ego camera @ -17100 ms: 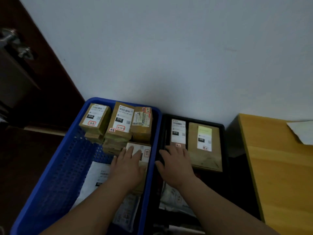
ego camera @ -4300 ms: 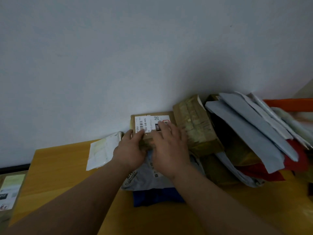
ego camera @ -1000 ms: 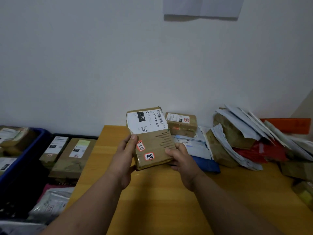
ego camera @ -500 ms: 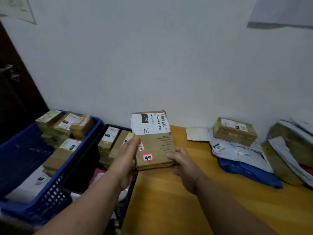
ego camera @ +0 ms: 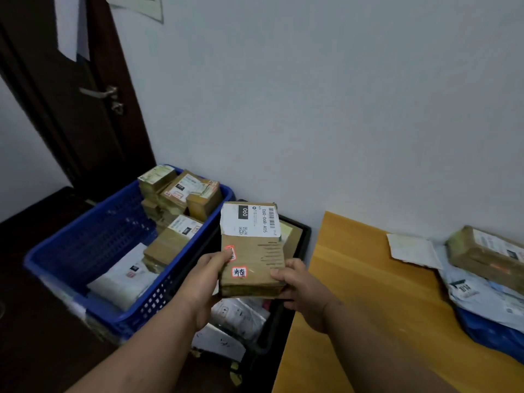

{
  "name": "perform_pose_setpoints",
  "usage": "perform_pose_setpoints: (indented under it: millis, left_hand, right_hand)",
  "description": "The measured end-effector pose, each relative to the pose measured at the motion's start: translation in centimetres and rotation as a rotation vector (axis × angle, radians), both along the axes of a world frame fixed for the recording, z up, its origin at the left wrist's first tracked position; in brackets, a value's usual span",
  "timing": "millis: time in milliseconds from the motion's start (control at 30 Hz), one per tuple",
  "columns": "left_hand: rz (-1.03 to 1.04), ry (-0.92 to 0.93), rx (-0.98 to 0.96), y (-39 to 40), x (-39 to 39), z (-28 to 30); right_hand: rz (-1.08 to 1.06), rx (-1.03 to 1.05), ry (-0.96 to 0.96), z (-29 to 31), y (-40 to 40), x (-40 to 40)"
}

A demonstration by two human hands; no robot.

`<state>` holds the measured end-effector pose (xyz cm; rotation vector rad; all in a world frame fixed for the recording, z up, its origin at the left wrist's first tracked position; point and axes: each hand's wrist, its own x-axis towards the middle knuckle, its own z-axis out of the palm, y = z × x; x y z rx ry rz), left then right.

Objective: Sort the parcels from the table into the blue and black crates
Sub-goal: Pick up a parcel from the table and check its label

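Note:
A brown cardboard parcel (ego camera: 252,248) with a white "060" label and two red-edged stickers hangs in the air above the black crate (ego camera: 304,236). My left hand (ego camera: 205,282) grips its left edge and my right hand (ego camera: 300,287) grips its lower right corner. The blue crate (ego camera: 85,242) stands left of the black one and holds stacked brown boxes and a white mailer. In the black crate I see white and grey mailer bags below the parcel and a brown box behind it.
The yellow wooden table (ego camera: 368,307) lies to the right, with a white slip (ego camera: 411,249), a taped brown box (ego camera: 487,256) and grey and blue mailer bags (ego camera: 487,302) at its far right. A dark door (ego camera: 71,95) stands at the back left, beside the white wall.
Both hands have carried the parcel left, off the table and over the black crate. My view has swung left, so the crates and door now fill the left side.

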<state>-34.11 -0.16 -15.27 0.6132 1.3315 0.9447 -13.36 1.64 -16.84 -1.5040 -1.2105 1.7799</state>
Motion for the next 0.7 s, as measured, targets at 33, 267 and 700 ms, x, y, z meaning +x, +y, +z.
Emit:
perform_pose_setpoints:
  millis: [33,267,700]
  left_hand:
    - [0.02,0.006,-0.015,0.5,-0.8,-0.3]
    - [0.193,0.087,-0.066,2.0,-5.2,-0.3]
    - [0.301,0.069,-0.227,3.7,-20.8,-3.2]
  right_hand:
    - [0.03,-0.022,-0.007,-0.3,0.8,-0.8]
    - [0.242,-0.112,-0.063,-1.8,5.4,-7.0]
    - [0.34,-0.254,-0.139,-3.2,8.6,-22.9]
